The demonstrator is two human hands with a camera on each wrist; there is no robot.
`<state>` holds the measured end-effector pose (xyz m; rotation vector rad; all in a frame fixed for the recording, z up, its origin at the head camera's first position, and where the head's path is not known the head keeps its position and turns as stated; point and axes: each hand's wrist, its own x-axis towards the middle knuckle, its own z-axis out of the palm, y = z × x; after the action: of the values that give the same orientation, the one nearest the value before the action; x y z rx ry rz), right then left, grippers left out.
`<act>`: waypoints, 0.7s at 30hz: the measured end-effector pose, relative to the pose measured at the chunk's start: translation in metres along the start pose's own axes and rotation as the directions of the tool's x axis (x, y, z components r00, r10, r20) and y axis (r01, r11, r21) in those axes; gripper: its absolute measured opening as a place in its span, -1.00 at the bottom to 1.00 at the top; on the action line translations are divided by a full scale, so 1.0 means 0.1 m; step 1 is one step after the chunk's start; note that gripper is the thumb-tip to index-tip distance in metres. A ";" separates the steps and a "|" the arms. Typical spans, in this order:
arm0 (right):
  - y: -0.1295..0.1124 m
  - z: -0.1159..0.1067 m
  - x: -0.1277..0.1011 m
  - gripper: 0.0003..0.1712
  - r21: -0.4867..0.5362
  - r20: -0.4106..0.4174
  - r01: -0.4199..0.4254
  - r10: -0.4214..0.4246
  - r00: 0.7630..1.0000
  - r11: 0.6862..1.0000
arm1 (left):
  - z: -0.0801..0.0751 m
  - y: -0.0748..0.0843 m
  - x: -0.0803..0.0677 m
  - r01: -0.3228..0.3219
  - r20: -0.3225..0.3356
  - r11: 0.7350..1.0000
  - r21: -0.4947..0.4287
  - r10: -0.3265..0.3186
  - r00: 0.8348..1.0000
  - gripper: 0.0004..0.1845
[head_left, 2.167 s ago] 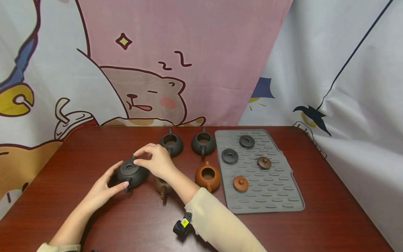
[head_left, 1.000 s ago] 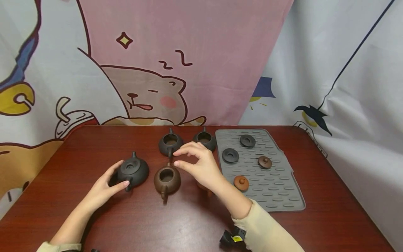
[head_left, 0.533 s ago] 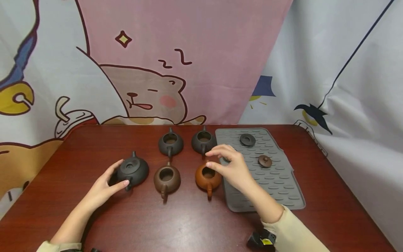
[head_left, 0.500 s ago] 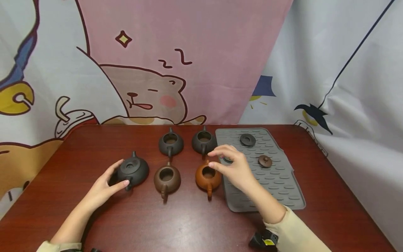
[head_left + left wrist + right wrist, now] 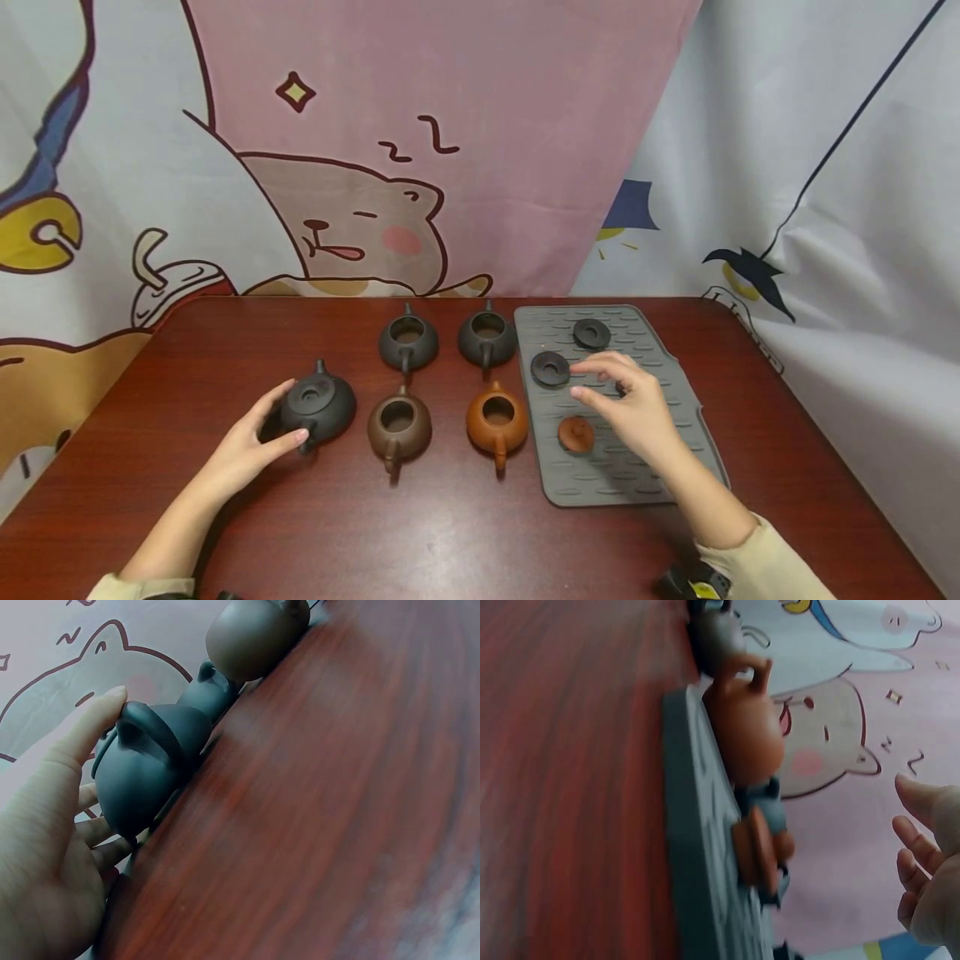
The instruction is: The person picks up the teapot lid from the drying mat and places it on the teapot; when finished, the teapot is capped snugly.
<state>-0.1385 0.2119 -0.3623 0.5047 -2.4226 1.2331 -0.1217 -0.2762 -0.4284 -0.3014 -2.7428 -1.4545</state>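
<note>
My left hand (image 5: 247, 446) holds a dark teapot (image 5: 326, 412) on the left of the table, fingers round its far side and thumb at the handle. A flat dark lid (image 5: 310, 398) sits on its top. In the left wrist view the thumb touches the top of the teapot's handle (image 5: 154, 727). My right hand (image 5: 633, 408), with nothing in it, hovers over the grey mat (image 5: 622, 487), thumb and index finger apart. Its fingertips are near a dark lid (image 5: 551, 369) and above an orange lid (image 5: 577, 435). A brown lid is mostly hidden behind this hand.
Two dark lidless teapots (image 5: 408, 343) (image 5: 487, 340) stand at the back. In front of them are a brown lidless teapot (image 5: 400, 432) and an orange one (image 5: 497, 425), close to the mat. Another dark lid (image 5: 592, 333) lies on the mat's far part. A printed cloth (image 5: 525, 167) hangs behind the table.
My right hand has left the dark teapot on the left and moved right, past the brown and orange teapots, to over the mat. The left hand and its teapot have stayed put.
</note>
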 end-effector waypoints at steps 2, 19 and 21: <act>0.07 -0.06 -0.03 -0.69 -0.023 -0.006 -0.022 0.022 1.000 0.999 | 0.00 0.00 0.00 0.001 -0.002 1.000 0.004 -0.001 1.000 -0.17; 0.70 -0.49 -0.17 -0.67 -0.223 -0.045 -0.105 0.097 0.994 0.969 | 0.00 -0.01 0.01 0.000 -0.002 1.000 0.008 0.000 1.000 -0.17; 0.73 -0.51 -0.17 -0.67 -0.234 -0.036 -0.118 0.112 0.993 0.965 | 0.01 -0.01 0.01 0.000 -0.002 1.000 0.007 0.000 1.000 -0.18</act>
<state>-0.1502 0.2966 -0.3930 0.2829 -2.5658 0.9687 -0.1230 -0.2760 -0.4292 -0.2998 -2.7454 -1.4438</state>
